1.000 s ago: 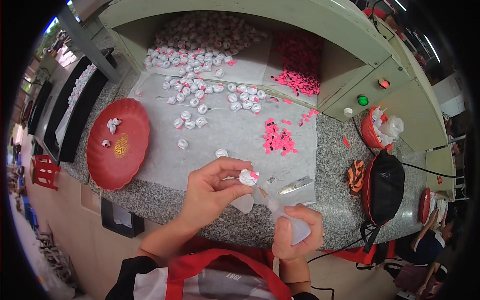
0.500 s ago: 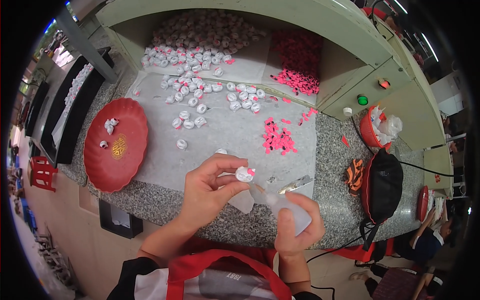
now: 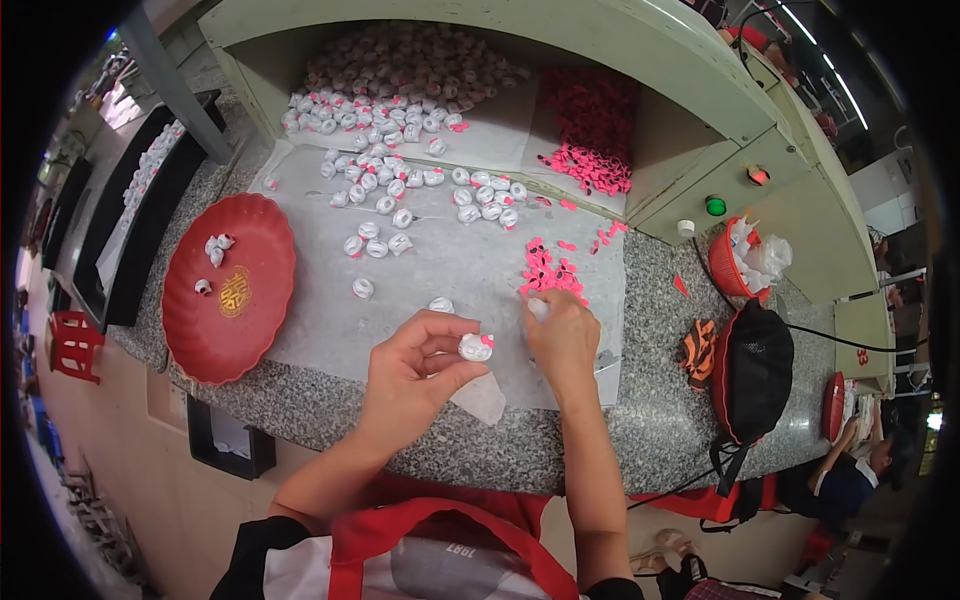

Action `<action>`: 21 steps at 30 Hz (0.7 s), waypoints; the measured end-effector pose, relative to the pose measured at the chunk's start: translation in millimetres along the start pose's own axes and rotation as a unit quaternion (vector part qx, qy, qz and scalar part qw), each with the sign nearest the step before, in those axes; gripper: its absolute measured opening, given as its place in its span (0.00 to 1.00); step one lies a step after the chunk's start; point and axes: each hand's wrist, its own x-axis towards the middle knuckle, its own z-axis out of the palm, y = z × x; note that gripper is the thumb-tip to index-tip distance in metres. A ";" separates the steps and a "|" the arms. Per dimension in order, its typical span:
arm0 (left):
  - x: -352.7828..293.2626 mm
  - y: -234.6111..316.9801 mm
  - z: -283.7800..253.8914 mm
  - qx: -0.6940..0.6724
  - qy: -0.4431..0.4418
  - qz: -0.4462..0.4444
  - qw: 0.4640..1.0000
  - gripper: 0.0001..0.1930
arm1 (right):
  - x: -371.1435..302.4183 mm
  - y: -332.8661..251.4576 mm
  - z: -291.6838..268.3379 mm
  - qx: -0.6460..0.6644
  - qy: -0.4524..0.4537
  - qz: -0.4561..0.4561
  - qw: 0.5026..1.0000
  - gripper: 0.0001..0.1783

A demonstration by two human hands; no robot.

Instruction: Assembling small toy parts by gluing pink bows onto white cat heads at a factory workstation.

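Note:
My left hand [image 3: 405,375] is closed, holding a small white figure head [image 3: 476,347] with a pink bow between thumb and fingers, above the paper sheet [image 3: 330,320]. My right hand [image 3: 562,340] reaches forward to the near edge of a small heap of pink bow-shaped pieces [image 3: 548,268]. It is closed around a translucent white squeeze bottle [image 3: 540,308], of which only a small part shows. Its fingertips are partly hidden, so I cannot tell whether they touch a pink piece. Another white head [image 3: 440,304] lies just beyond my left hand.
A red scalloped dish [image 3: 215,340] with several finished-looking heads stands at left. Many white heads [image 3: 375,180] and more pink pieces [image 3: 590,168] fill the back and the green cabinet [image 3: 690,170]. At right are a red basket [image 3: 728,262], an orange-black cloth [image 3: 697,345] and a black mesh bag [image 3: 758,375].
My right hand has moved forward from near the table's front edge to the pink heap, taking the bottle along. My left hand stays nearly in place with the white head.

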 end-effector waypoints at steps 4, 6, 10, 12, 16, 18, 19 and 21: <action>0.3 -4.9 4.3 -0.012 0.002 0.004 1.000 0.17 | -16.3 -6.0 -26.8 0.088 0.020 0.027 0.996 0.07; 2.3 -8.1 9.6 -0.011 0.003 -0.008 1.000 0.17 | -28.9 -16.2 -52.1 0.392 -0.086 0.191 0.896 0.03; 1.6 -14.8 20.0 -0.008 -0.010 0.022 1.000 0.15 | -44.8 -48.6 -75.9 0.444 -0.107 0.121 0.881 0.02; -0.1 -11.9 22.4 0.026 -0.012 0.045 0.999 0.15 | -47.4 -51.9 -72.7 0.443 -0.080 0.052 0.891 0.04; 1.0 -12.4 18.8 0.078 -0.024 0.116 0.990 0.15 | -46.9 -52.6 -74.7 0.447 -0.085 0.126 0.882 0.05; -2.0 -3.2 16.6 0.064 -0.036 0.086 0.994 0.16 | -45.5 -52.5 -75.1 0.428 -0.107 0.150 0.885 0.05; -3.1 0.5 15.6 0.049 -0.050 0.057 0.996 0.18 | -46.4 -52.3 -73.0 0.428 -0.108 0.150 0.885 0.05; -2.2 2.2 10.0 -0.002 -0.064 0.041 0.997 0.17 | -49.8 -51.2 -67.1 0.432 -0.076 0.112 0.892 0.07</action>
